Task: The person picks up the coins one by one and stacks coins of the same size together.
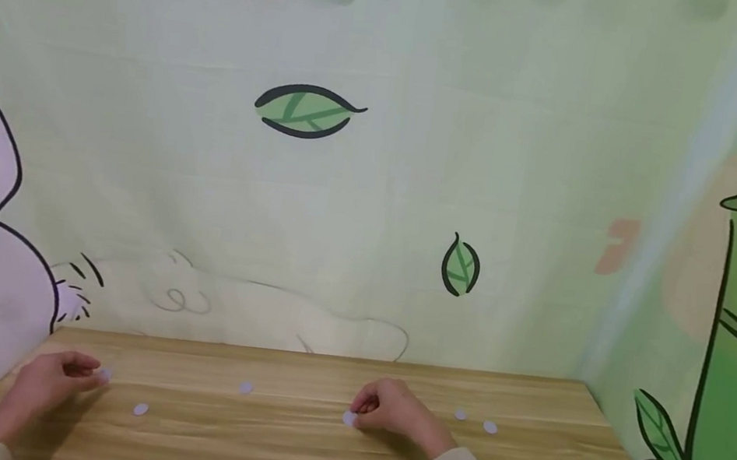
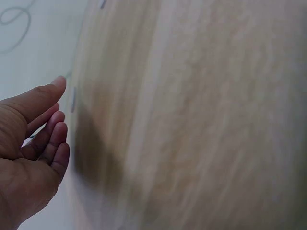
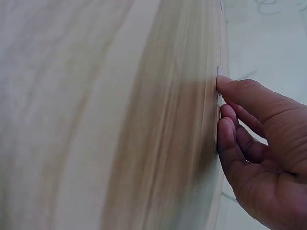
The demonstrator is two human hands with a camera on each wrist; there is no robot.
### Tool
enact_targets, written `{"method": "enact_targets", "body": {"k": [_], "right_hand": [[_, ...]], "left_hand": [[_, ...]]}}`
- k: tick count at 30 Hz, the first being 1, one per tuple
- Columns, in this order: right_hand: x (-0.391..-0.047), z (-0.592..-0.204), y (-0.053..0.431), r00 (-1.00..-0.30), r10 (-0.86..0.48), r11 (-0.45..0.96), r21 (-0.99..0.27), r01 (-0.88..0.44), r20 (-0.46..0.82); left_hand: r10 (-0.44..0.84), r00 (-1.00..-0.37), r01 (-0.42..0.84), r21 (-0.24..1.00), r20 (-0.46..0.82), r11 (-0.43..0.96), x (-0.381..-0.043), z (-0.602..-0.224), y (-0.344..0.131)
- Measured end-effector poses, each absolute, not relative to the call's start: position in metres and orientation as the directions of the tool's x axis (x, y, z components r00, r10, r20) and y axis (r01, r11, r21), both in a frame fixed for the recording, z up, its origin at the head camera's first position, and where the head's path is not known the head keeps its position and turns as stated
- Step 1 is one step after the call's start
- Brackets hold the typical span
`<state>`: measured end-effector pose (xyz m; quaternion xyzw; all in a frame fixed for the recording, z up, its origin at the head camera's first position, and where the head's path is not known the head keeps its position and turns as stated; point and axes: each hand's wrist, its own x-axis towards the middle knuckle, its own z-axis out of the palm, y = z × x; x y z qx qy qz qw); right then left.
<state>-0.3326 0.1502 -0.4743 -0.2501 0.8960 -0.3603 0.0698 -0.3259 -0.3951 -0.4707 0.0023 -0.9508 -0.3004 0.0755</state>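
Note:
On the wooden table, my right hand (image 1: 393,410) has its fingers curled, with thumb and index tips at a small white disc (image 1: 349,418). In the right wrist view, the thumb (image 3: 229,85) lies against that disc (image 3: 219,71), seen nearly edge-on; the index fingertip is mostly hidden. At the table's left, my left hand (image 1: 46,385) has loosely bent fingers, its tips beside another white disc (image 1: 104,375). The left wrist view shows a gap between the thumb and fingers of that hand (image 2: 33,129), with the disc (image 2: 73,99) just past them.
More white discs lie on the table (image 1: 281,450): one right of my left hand (image 1: 140,409), one farther back (image 1: 246,387), and two right of my right hand, the nearer pointed here (image 1: 490,427). A printed cloth wall (image 1: 375,184) rises behind the table's far edge.

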Motion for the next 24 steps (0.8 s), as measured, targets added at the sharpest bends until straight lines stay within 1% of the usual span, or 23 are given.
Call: {"method": "enact_targets", "body": {"k": [6, 12, 15, 22, 24], "right_hand": [[-0.333, -0.473, 0.153, -0.861, -0.507, 0.608, -0.69, -0.394, 0.045], [-0.332, -0.472, 0.152, -0.859, -0.508, 0.605, -0.684, -0.408, 0.062], [-0.332, -0.472, 0.152, -0.858, -0.509, 0.605, -0.684, -0.407, 0.06], [-0.329, -0.471, 0.151, -0.864, -0.501, 0.605, -0.693, -0.393, 0.052], [-0.329, -0.47, 0.15, -0.862, -0.503, 0.603, -0.693, -0.394, 0.053]], "left_hand": [[-0.071, -0.995, -0.016, 0.588, 0.07, 0.809, -0.335, -0.482, -0.4], [-0.085, -0.996, -0.046, 0.623, 0.034, 0.781, -0.339, -0.483, -0.404], [-0.096, -0.995, -0.053, 0.623, 0.036, 0.78, -0.34, -0.482, -0.405], [-0.083, -0.992, -0.017, 0.56, 0.093, 0.828, -0.338, -0.48, -0.403], [-0.079, -0.993, -0.015, 0.558, 0.091, 0.83, -0.337, -0.48, -0.401]]}}
